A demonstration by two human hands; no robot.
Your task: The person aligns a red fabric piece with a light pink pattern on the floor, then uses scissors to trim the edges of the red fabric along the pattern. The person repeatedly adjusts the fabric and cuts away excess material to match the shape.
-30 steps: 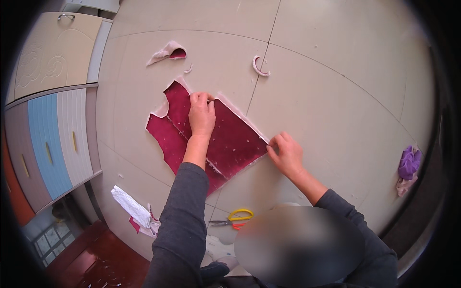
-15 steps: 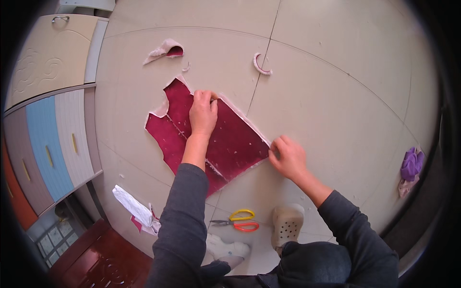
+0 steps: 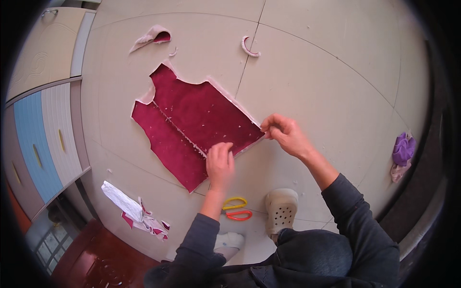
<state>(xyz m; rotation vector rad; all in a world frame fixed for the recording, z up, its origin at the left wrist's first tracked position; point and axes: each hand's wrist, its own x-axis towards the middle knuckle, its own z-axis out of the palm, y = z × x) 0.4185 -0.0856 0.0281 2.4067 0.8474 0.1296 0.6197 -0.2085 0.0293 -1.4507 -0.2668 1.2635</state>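
A dark red fabric piece (image 3: 187, 103) with a pale fuzzy edge and underside lies spread on the floor, cut like a vest panel with curved neck and armholes. A seam with bits of fluff runs down its middle. At its right corner my right hand (image 3: 287, 137) pinches the fabric between thumb and fingers. Over the near edge, by the seam's end, hovers my left hand (image 3: 220, 168), slightly blurred, fingers loosely bent and apart, seemingly holding nothing. Scissors (image 3: 236, 209) with one yellow and one red handle lie just right of my left wrist, their blades hidden behind it.
Fabric scraps (image 3: 152, 36) and a curved pale strip (image 3: 249, 47) lie beyond the panel. White and red scraps (image 3: 134, 211) are at the near left, beside a dark red wooden piece (image 3: 105, 254). Drawers (image 3: 38, 144) line the left. A purple cloth (image 3: 403, 150) lies far right.
My left hand has left the panel's far edge and come down toward its near edge. The right hand still grips the corner. The near-left edge of the panel now shows fully.
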